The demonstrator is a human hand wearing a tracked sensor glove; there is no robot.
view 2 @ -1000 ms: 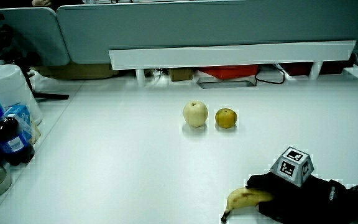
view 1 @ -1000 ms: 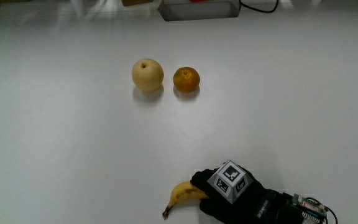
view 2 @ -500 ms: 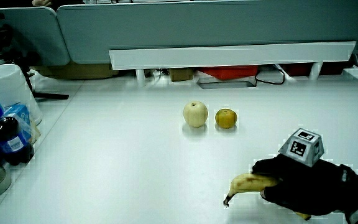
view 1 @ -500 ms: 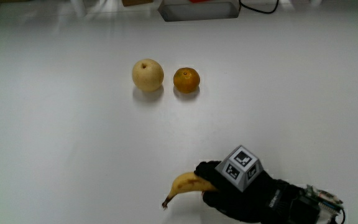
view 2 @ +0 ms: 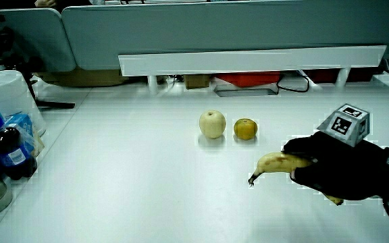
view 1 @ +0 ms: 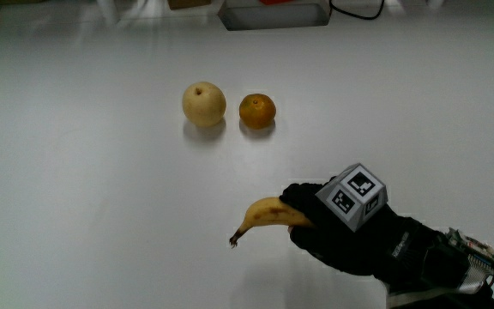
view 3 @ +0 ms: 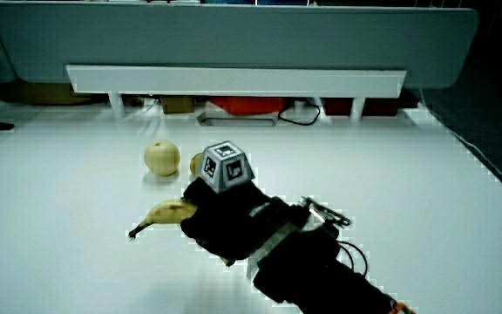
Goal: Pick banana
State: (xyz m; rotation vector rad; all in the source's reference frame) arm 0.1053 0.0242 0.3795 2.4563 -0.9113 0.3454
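A yellow banana (view 1: pixel 267 215) with a dark stem tip is held in the hand (view 1: pixel 337 232), lifted above the white table; it also shows in both side views, banana (view 2: pixel 275 163) and banana (view 3: pixel 164 214). The hand (view 2: pixel 333 169) is shut on the banana's thick end, with the stem end sticking out free. The patterned cube (view 1: pixel 353 196) sits on the hand's back. The hand (view 3: pixel 225 218) with its forearm hides the rest of the banana.
A pale round pear (view 1: pixel 203 103) and an orange (view 1: pixel 256 110) lie side by side on the table (view 1: pixel 75 189), farther from the person than the hand. Bottles (view 2: pixel 5 152) and a white bucket (view 2: pixel 5 98) stand at the table's edge. A low white partition (view 2: pixel 248 61) runs along the table.
The hand has risen from the table with the banana in it and moved away from the person, closer to the orange. Pear and orange have not moved.
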